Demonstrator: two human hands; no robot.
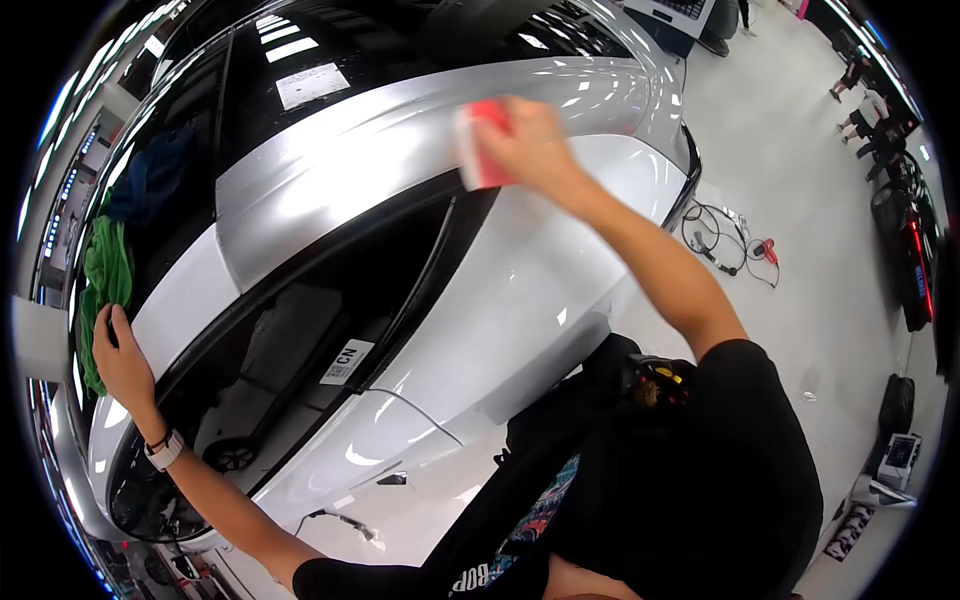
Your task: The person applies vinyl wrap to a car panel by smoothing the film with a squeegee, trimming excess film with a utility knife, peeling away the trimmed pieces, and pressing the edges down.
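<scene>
My right hand, blurred by motion, is closed on a red squeegee with a pale edge. The squeegee is at the lower edge of a silver film strip with faint creases, lying along the car's roof edge above the side windows. My left hand rests on the roof further along, its fingers apart and touching or close beside a crumpled green cloth. A dark blue cloth lies beyond the green one on the dark roof glass. The car body around the strip is glossy white.
A label is stuck on the side window. Cables and a red-handled tool lie on the pale floor to the right. A laptop stands at the top. Several people are in the distance, near a dark vehicle.
</scene>
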